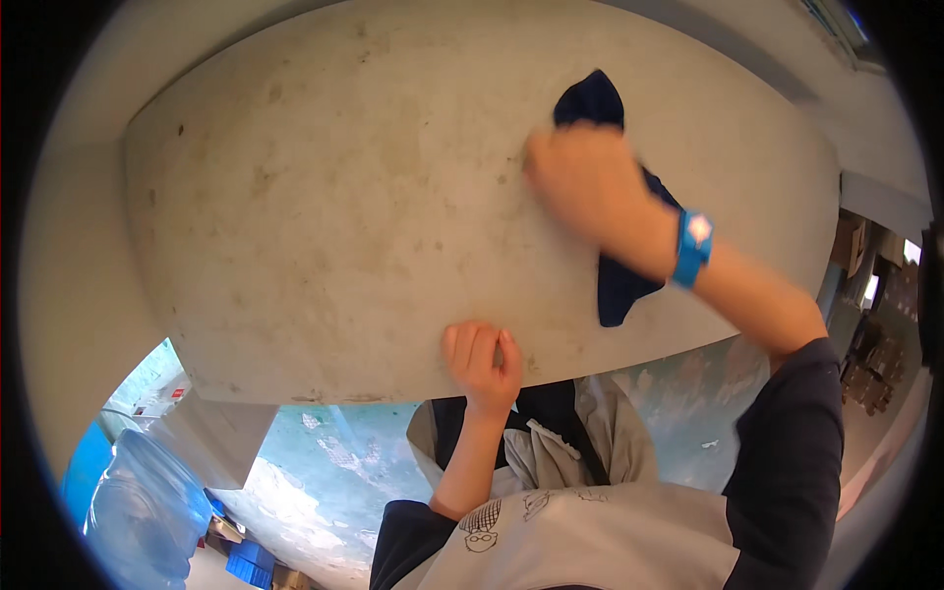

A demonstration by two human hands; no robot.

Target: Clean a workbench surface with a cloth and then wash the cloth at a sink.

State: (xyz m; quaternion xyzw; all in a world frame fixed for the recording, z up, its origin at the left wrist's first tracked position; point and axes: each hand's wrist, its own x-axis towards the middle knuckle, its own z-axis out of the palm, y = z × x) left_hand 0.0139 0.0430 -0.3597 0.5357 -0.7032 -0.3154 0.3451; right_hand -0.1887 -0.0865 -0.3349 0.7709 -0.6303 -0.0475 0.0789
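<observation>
Right hand (587,187): curled over the dark blue cloth (621,292), lying on the worktop (344,197), right of centre (blurred; I cannot tell whether it grips). Left hand (480,359): loosely closed, visibly holding nothing, at the near edge.

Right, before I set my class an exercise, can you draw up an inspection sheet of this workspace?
Surface: pale tabletop, spotted with dark stains.
Job's things: dark blue cloth, partly hidden by the right hand.
Clutter: clear bluish plastic bottle, lower left, off the tabletop.
Hands: right hand blurred, over the cloth, grip unclear; left hand loosely curled near the front edge.
Cables: nothing seen.
Surroundings: worn pale-blue floor.
</observation>
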